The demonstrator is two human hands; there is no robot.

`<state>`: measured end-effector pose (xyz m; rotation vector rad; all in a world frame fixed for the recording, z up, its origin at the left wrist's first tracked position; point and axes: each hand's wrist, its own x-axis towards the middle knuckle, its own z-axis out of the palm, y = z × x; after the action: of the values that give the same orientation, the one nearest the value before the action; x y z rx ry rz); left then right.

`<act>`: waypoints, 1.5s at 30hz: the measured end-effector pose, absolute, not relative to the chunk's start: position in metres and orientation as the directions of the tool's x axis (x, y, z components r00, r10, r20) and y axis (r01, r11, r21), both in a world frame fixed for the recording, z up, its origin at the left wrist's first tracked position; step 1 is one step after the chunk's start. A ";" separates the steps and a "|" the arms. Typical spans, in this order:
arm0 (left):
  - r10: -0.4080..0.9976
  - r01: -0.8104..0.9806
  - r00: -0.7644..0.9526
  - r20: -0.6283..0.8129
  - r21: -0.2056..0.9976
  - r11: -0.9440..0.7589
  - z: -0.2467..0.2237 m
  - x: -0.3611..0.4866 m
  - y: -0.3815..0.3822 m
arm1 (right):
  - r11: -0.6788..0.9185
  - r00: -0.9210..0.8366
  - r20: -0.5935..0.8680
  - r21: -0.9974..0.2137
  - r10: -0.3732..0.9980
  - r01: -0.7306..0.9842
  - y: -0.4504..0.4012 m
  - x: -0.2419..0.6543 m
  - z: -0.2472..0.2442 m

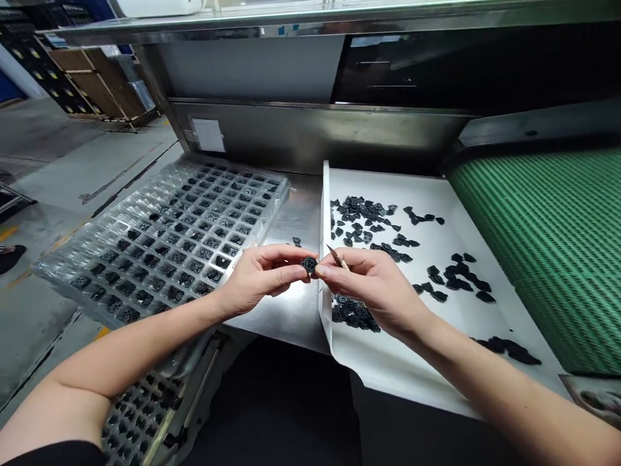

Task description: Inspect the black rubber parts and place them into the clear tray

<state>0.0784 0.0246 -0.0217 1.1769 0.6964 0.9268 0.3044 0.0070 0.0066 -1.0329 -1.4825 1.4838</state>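
Observation:
A small round black part [309,264] with a spoked face is pinched between the thumb and fingers of my left hand [264,272]. The fingertips of my right hand [361,272] touch its right side. My right hand also grips a small pointed knife [338,257], its dark tip angled up and left. To the left lies a clear plastic tray [279,194] with many pockets, most holding similar black parts. Under and beyond my right hand is a white bin [412,184] with loose black parts [361,210] in clusters.
A green conveyor belt [548,213] runs along the right. Between tray and bin is a bare metal tabletop [286,320], with a few small black bits [296,241] on it. A metal shelf [310,26] crosses above. Another filled tray [138,421] sits below at lower left.

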 end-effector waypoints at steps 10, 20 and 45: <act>0.907 -0.325 0.421 0.014 0.936 0.137 -0.021 0.074 0.028 | 0.254 -0.356 0.140 -0.920 0.924 0.298 0.005 0.306 0.005; 0.858 -0.326 0.513 -0.038 0.916 0.236 -0.012 0.065 0.026 | 0.717 -0.403 0.609 -0.449 0.683 0.534 0.003 0.310 0.007; 0.821 -0.263 0.556 -0.132 0.909 0.324 -0.009 0.065 0.024 | 0.746 -0.491 0.569 -0.421 0.660 0.515 0.004 0.312 -0.005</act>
<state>0.0649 0.0243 -0.0090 0.9972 0.6654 0.7835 0.3119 0.0036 -0.0047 -0.8786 -2.2004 0.2501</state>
